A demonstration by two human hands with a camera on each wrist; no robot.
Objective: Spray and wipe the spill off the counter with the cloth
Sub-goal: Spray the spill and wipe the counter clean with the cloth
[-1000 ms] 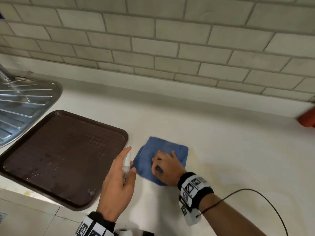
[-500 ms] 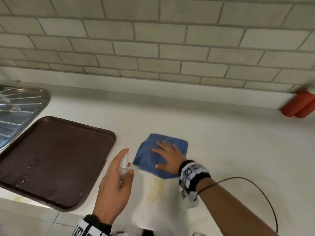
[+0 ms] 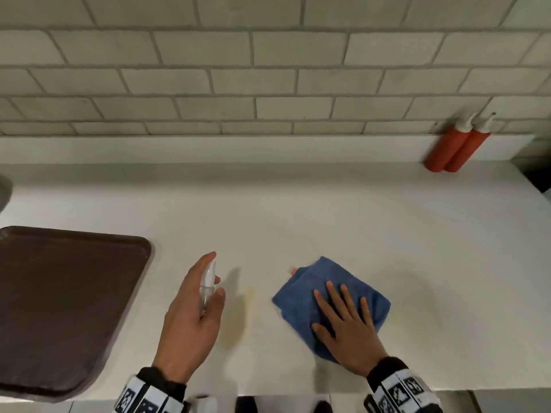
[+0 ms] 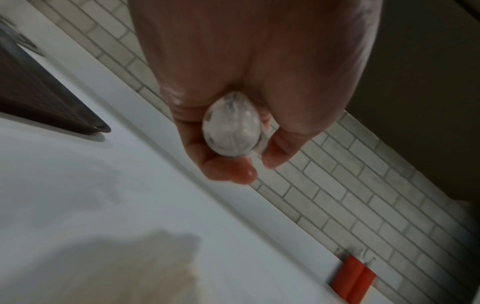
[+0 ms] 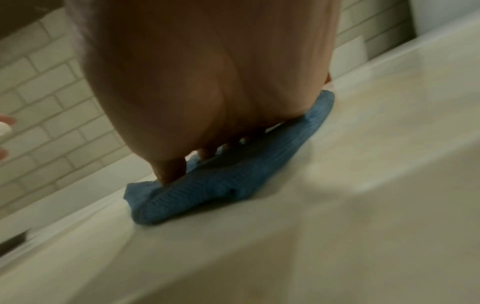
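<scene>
A folded blue cloth (image 3: 301,296) lies on the white counter (image 3: 328,210). My right hand (image 3: 343,320) presses flat on it with straight, spread fingers; the right wrist view shows the cloth (image 5: 221,185) squashed under the fingertips. My left hand (image 3: 193,311) grips a small clear spray bottle (image 3: 207,286) above the counter, left of the cloth; its round base (image 4: 231,127) fills the left wrist view. A yellowish smear (image 3: 235,323) stains the counter between the hands, and a fainter stain (image 3: 417,311) lies right of the cloth.
A dark brown tray (image 3: 59,308) sits at the left, reaching the counter's front edge. Two red squeeze bottles (image 3: 453,150) stand against the tiled wall at the back right. A metal sink edge (image 3: 4,189) shows at far left.
My right hand has slid the cloth to the right, uncovering the yellowish smear where it lay. The left hand still holds the spray bottle. The head view has swung right.
</scene>
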